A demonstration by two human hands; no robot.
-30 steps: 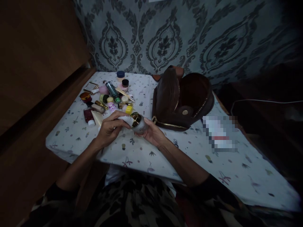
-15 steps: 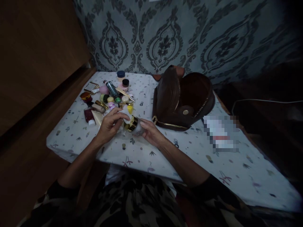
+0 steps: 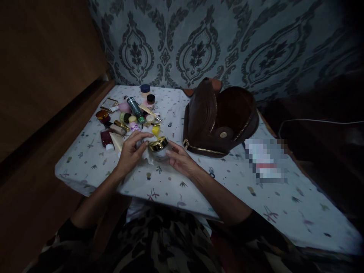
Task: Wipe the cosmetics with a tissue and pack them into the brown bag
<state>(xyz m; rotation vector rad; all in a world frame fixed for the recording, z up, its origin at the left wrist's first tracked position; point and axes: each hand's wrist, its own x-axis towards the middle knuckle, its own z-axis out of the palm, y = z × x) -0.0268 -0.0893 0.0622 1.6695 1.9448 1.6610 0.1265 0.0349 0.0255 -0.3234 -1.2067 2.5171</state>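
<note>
My right hand (image 3: pixel 182 159) grips a jar (image 3: pixel 160 154) with a shiny gold lid from its right side, the lid tilted upward. Pinched in my left hand (image 3: pixel 132 151) is a white tissue (image 3: pixel 149 156), which touches the jar's left side and hangs below it. Just behind the jar lies a small yellow item (image 3: pixel 155 131). Several cosmetics lie beyond my hands, among them a dark green bottle (image 3: pixel 134 108), a dark red bottle (image 3: pixel 106 138) with a white cap and a beige tube (image 3: pixel 116 141).
An open brown leather bag (image 3: pixel 199 117) stands right of the jar on the patterned white tablecloth (image 3: pixel 167 189). Farther right is a blurred-out flat item (image 3: pixel 265 161). A jar with a blue lid (image 3: pixel 145 90) is near the patterned wall; wooden furniture rises at left.
The jar has turned more upright, so its lid now faces up rather than left. My left hand and the tissue have shifted slightly, and more tissue shows below the lid.
</note>
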